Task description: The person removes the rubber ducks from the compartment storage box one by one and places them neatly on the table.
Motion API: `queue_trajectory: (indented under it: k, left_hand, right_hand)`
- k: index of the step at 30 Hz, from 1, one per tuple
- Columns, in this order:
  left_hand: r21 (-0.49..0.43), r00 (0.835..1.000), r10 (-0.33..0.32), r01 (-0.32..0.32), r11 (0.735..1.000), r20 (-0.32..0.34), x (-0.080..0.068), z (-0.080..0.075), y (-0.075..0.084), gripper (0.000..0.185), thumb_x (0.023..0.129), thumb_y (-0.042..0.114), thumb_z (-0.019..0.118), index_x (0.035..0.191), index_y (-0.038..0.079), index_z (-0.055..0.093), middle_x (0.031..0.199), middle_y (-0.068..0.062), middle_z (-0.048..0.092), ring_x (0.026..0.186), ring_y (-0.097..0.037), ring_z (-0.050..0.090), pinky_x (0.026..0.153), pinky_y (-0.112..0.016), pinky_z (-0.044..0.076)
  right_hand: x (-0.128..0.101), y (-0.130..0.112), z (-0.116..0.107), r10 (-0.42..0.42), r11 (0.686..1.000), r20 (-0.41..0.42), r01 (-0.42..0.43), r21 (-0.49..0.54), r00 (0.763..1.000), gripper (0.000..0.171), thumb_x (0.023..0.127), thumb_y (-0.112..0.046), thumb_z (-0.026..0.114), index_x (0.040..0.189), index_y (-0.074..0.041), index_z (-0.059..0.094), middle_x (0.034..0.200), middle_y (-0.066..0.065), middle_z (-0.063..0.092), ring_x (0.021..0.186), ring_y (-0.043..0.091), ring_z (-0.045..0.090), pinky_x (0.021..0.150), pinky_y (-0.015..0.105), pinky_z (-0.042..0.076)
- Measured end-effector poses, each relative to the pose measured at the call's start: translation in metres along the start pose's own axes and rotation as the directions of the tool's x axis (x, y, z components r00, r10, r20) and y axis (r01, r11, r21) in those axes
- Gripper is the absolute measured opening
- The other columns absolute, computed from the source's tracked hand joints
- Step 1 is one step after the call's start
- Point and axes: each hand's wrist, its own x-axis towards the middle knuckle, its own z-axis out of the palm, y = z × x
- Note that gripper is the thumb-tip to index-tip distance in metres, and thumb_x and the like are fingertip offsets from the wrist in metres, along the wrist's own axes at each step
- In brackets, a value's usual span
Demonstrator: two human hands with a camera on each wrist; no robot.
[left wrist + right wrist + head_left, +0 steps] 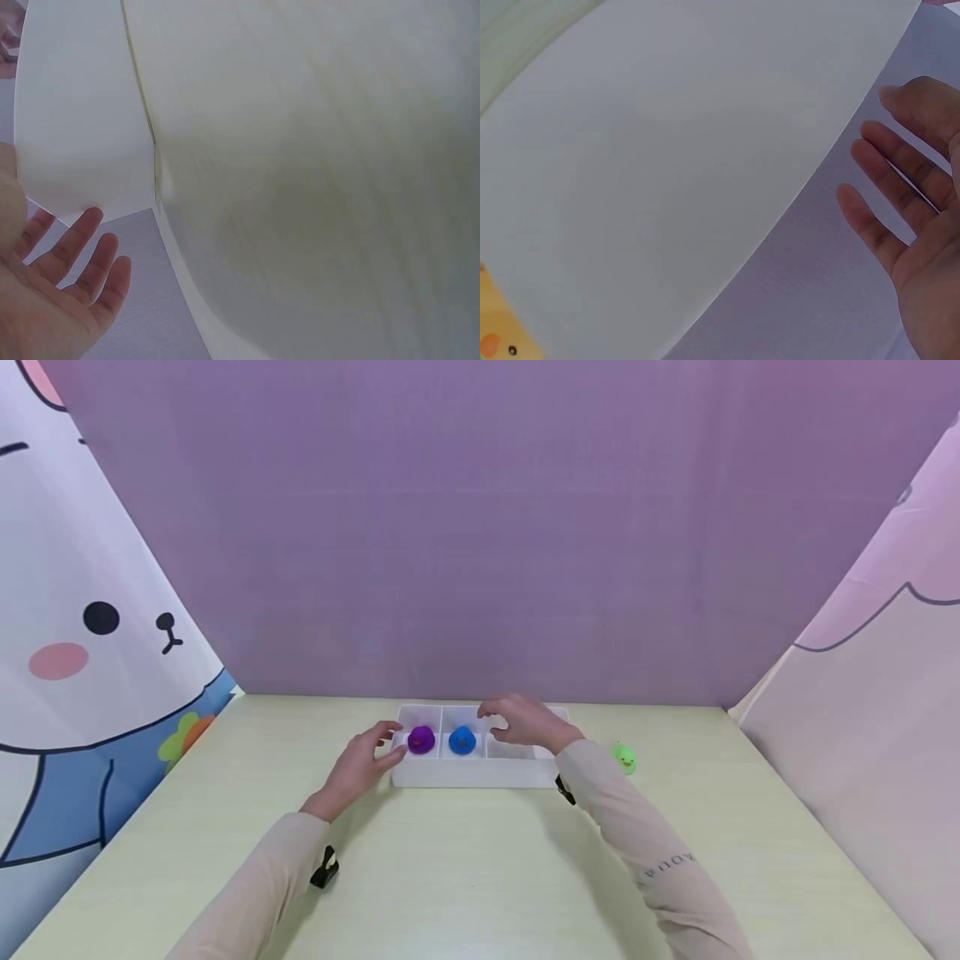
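Observation:
A white three-compartment tray (476, 773) stands at the back middle of the table. A purple duck (422, 739) sits in its left compartment and a blue duck (462, 740) in the middle one. My left hand (369, 757) rests at the tray's left end with its fingers (82, 255) straight, holding nothing. Hovering over the right compartment, my right hand (520, 722) has relaxed, spread fingers (889, 187) and holds nothing. A yellow-orange duck (496, 324) shows against the tray's white surface (667, 150) in the right wrist view; the head view hides it. A green duck (624, 757) lies right of the tray.
The pale wooden table (465, 868) is closed in by a purple backdrop (480, 527), a cartoon-print curtain on the left (82, 635) and a pink one on the right (862, 710). Bare tabletop lies in front of the tray.

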Motion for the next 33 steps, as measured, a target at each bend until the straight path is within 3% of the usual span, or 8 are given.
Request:
queue_trajectory:
  k: [12,33]
  left_hand:
    - [-0.008,1.0,0.005,-0.005,1.0,-0.001,-0.001,0.0,0.0,0.044,0.088,0.027,0.058,0.126,0.008,0.048,0.117,-0.021,0.058,0.107,-0.039,0.054,0.089,-0.053,0.045]
    - [-0.006,1.0,0.001,-0.001,1.0,-0.004,-0.002,-0.001,0.0,0.044,0.088,0.027,0.059,0.126,0.007,0.049,0.118,-0.021,0.058,0.107,-0.039,0.054,0.089,-0.053,0.045]
  right_hand:
    - [0.019,-0.012,0.003,0.034,0.999,0.023,-0.034,-0.022,0.999,0.031,0.082,-0.011,0.065,0.113,-0.006,0.062,0.113,0.008,0.063,0.105,0.023,0.058,0.093,0.037,0.048]
    - [0.04,-0.014,0.033,0.153,0.988,0.078,-0.15,-0.044,0.985,0.031,0.083,-0.014,0.066,0.114,-0.012,0.062,0.115,0.003,0.063,0.106,0.018,0.056,0.095,0.033,0.047]
